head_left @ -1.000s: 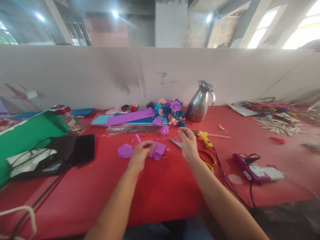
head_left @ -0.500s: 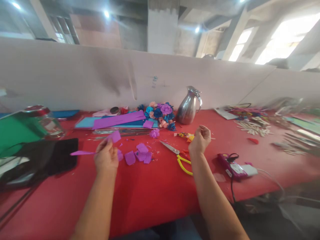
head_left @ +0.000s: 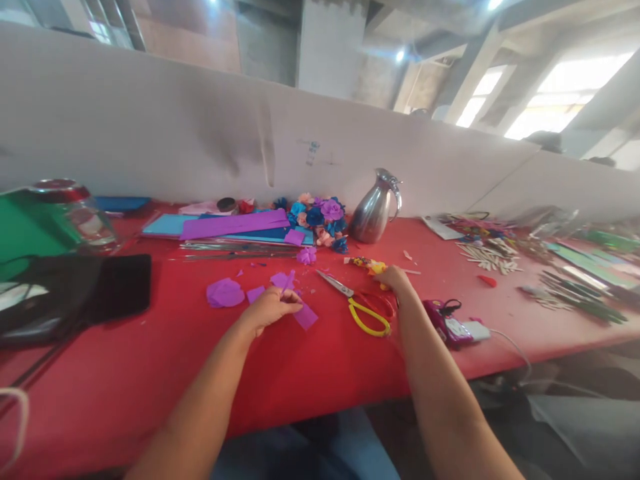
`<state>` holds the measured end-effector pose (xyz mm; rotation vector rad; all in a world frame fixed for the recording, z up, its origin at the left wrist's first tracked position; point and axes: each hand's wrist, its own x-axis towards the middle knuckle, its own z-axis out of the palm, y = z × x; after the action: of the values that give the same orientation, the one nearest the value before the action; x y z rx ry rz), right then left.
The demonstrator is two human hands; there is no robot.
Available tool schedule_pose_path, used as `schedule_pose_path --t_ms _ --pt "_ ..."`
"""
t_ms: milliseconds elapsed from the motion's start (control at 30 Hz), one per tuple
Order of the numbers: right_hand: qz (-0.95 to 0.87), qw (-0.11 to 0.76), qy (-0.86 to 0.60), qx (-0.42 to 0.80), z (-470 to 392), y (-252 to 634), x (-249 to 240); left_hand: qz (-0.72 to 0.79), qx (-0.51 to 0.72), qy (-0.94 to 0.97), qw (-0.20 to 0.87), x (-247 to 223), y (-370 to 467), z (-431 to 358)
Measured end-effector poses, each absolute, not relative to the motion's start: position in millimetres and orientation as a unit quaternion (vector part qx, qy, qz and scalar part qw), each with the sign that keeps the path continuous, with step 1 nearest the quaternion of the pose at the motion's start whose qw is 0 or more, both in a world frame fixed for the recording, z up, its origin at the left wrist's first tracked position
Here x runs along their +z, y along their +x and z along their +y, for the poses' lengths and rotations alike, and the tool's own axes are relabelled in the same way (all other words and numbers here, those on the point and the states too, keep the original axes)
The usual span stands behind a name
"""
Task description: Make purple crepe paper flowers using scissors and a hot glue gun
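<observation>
My left hand [head_left: 273,308] is closed, pinching a small piece of purple paper [head_left: 306,317] between thumb and fingers over the red table. Loose purple paper petals [head_left: 225,293] lie to its left, and more are partly hidden behind it. My right hand [head_left: 399,280] reaches down at a small yellow crinkled thing [head_left: 376,267] with a patterned wrapper-like end. Its fingertips are mostly hidden, so I cannot tell whether they grip it. Between the hands lie scissors [head_left: 370,316] with one yellow and one red handle, blades pointing away to the left.
Behind are a steel jug [head_left: 373,210], a bunch of paper flowers [head_left: 316,217] and purple paper strips [head_left: 233,225]. A purple device with a cable [head_left: 447,325] lies right of my right forearm. A glass jar [head_left: 83,223] and a black tablet-like object [head_left: 123,290] stand left.
My left hand has moved right with purple paper, from beside the petals to in front of them. My right hand has lowered onto the yellow thing. The view has tilted slightly.
</observation>
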<state>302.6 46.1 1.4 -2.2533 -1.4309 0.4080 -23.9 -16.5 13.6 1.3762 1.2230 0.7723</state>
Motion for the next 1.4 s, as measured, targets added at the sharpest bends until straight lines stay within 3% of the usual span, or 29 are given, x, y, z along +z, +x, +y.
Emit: schedule_pose_path --t_ms 300,400,500,733,1100,1400 --pt "-0.45 0.413 -0.682 0.401 11.7 283.3 35.2 0.537 0.279 0.611 0.511 -2.4 -22.2 -9.1" --pt "-0.469 0.424 -0.556 0.54 -22.3 271.8 42.6 0.536 0.281 0.613 0.508 -4.2 -21.7 -8.4" --pt "-0.495 0.371 -0.51 0.598 -55.5 260.1 44.1 0.537 0.271 0.627 0.494 -4.3 -22.0 -8.1" --pt "-0.536 0.397 -0.537 0.517 -98.3 237.2 34.2 0.543 0.26 0.643 0.473 -8.5 -21.1 -5.6" --pt "-0.635 0.298 -0.56 0.442 -115.6 218.6 15.0 0.531 0.265 0.664 0.456 -10.6 -19.8 -3.3" --pt "-0.639 0.309 -0.568 0.416 -110.9 214.7 7.0 0.525 0.257 0.669 0.458 -10.9 -20.1 -4.1"
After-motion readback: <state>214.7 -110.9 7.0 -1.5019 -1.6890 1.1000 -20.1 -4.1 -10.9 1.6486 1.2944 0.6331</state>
